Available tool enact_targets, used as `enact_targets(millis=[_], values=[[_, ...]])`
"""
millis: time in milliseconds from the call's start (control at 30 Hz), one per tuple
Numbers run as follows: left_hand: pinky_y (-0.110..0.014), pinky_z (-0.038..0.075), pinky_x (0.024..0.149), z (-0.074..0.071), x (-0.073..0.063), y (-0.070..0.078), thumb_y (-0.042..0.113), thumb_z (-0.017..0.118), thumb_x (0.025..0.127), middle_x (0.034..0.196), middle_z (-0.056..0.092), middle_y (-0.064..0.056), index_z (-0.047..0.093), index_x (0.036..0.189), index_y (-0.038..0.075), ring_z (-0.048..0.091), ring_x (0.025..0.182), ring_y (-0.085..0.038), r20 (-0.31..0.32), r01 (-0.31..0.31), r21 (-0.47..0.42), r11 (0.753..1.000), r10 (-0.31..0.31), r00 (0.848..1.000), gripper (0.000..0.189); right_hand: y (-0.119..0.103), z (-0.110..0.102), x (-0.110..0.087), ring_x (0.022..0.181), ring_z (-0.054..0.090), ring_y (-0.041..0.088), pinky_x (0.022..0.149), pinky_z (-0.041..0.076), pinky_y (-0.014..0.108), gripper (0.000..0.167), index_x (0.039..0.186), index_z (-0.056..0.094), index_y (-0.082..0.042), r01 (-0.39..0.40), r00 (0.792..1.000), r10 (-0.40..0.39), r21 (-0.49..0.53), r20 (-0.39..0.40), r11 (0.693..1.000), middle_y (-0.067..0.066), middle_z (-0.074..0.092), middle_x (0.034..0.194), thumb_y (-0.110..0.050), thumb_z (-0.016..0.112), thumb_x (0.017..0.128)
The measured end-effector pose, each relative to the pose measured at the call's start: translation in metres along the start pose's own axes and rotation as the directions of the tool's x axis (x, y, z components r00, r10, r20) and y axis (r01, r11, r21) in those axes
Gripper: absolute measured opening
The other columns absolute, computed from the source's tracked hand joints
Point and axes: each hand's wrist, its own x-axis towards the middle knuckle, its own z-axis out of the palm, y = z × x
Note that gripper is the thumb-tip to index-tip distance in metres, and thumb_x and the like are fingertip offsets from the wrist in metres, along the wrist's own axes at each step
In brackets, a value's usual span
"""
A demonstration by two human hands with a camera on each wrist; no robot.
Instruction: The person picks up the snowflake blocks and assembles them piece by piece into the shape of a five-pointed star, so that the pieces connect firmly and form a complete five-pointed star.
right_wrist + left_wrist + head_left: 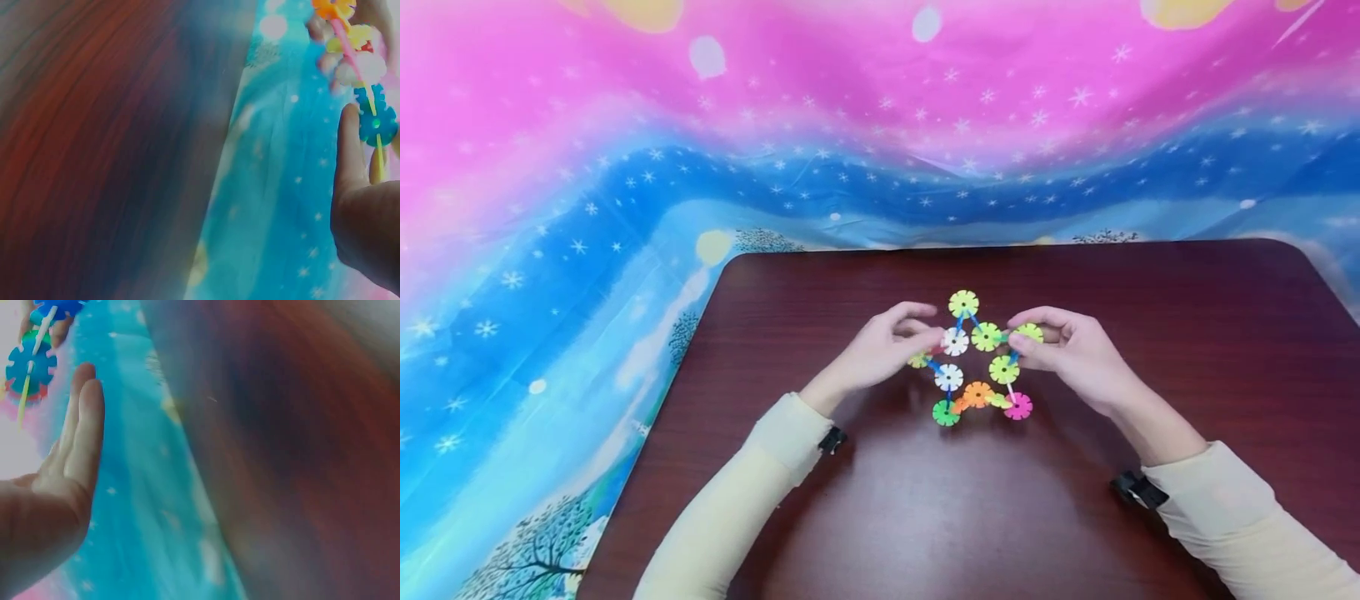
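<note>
Both hands hold up a star-shaped ring of snowflake discs (977, 394), notched plastic pieces slotted together edge to edge. Yellow-green, white, green, orange and pink discs face the head camera, with blue ones set edge-on between some of them. The left hand (883, 346) pinches the star's left point, partly covering a yellow disc there. At the right point, the right hand (1067, 350) grips a yellow-green disc (1028, 333) between thumb and fingers. Blue discs (30, 369) appear beyond the fingers in the left wrist view. A teal-blue disc (378, 122) lies by the right fingers in the right wrist view.
Below the hands is a dark reddish-brown table (1210, 333) with rounded far corners. A pink and blue cloth (880, 108) with snowflakes hangs behind it and down its left side. Black straps (1141, 489) sit at both sleeve cuffs.
</note>
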Motion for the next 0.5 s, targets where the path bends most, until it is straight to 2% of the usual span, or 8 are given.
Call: enact_targets(millis=[33,133,200,267,367,433,500], values=[[-0.038,0.06,0.084,-0.003,-0.001,-0.003,0.03,0.071,0.101,0.11,0.073,-0.01,0.059,0.137,0.006,0.075,0.092,-0.029,-0.001,0.02,-0.021,1.0,-0.02,1.0,0.045,0.001,-0.004,0.0,0.095,0.076,0.019,0.084,0.061,0.032,0.033,0.125,0.064,0.002,-0.014,1.0,0.015,0.031,-0.011,0.999,0.012,0.075,0.111,-0.018,0.072,0.1],[-0.047,0.062,0.082,-0.009,0.0,-0.014,0.018,0.065,0.104,0.107,0.071,-0.028,0.065,0.123,-0.004,0.075,0.084,-0.034,0.018,0.047,-0.116,0.992,-0.045,0.999,0.029,0.003,-0.013,0.001,0.098,0.075,0.015,0.085,0.06,0.032,0.032,0.126,0.062,-0.001,-0.079,0.997,0.08,0.091,-0.015,0.993,0.007,0.074,0.114,-0.02,0.07,0.102],[-0.048,0.061,0.082,-0.009,0.002,-0.018,0.011,0.065,0.104,0.104,0.069,-0.036,0.066,0.118,-0.007,0.076,0.081,-0.029,0.036,0.057,-0.154,0.986,-0.052,0.998,0.023,0.005,-0.017,0.001,0.101,0.074,0.015,0.088,0.059,0.032,0.039,0.132,0.059,0.001,-0.131,0.991,0.131,0.101,0.014,0.986,0.007,0.072,0.119,-0.023,0.068,0.103],[-0.048,0.062,0.082,-0.008,0.006,-0.021,0.007,0.064,0.103,0.102,0.069,-0.037,0.066,0.114,-0.01,0.075,0.077,-0.023,0.045,0.071,-0.182,0.981,-0.064,0.997,0.02,0.008,-0.019,0.001,0.105,0.073,0.017,0.09,0.058,0.034,0.051,0.139,0.053,0.005,-0.186,0.982,0.182,0.073,0.05,0.98,0.011,0.067,0.128,-0.028,0.067,0.103],[-0.048,0.062,0.082,-0.005,0.009,-0.026,0.002,0.064,0.102,0.098,0.07,-0.036,0.067,0.111,-0.012,0.074,0.074,-0.017,0.052,0.105,-0.179,0.978,-0.098,0.994,0.017,0.015,-0.023,0.001,0.109,0.072,0.023,0.093,0.058,0.038,0.063,0.147,0.044,0.011,-0.236,0.967,0.233,0.016,0.099,0.972,0.024,0.055,0.142,-0.031,0.064,0.105],[-0.047,0.062,0.081,-0.003,0.01,-0.028,0.001,0.063,0.102,0.097,0.071,-0.034,0.067,0.11,-0.013,0.073,0.073,-0.016,0.064,0.139,-0.167,0.976,-0.13,0.99,0.017,0.019,-0.027,0.002,0.109,0.072,0.026,0.093,0.057,0.041,0.061,0.147,0.043,0.013,-0.251,0.961,0.251,-0.019,0.116,0.968,0.029,0.053,0.143,-0.027,0.064,0.105],[-0.046,0.062,0.081,-0.002,0.01,-0.032,0.001,0.061,0.102,0.097,0.071,-0.033,0.067,0.111,-0.013,0.073,0.073,-0.016,0.078,0.165,-0.145,0.976,-0.155,0.985,0.017,0.024,-0.03,0.003,0.105,0.073,0.025,0.091,0.058,0.042,0.056,0.145,0.045,0.014,-0.243,0.96,0.25,-0.064,0.124,0.968,0.03,0.058,0.137,-0.018,0.066,0.104]])
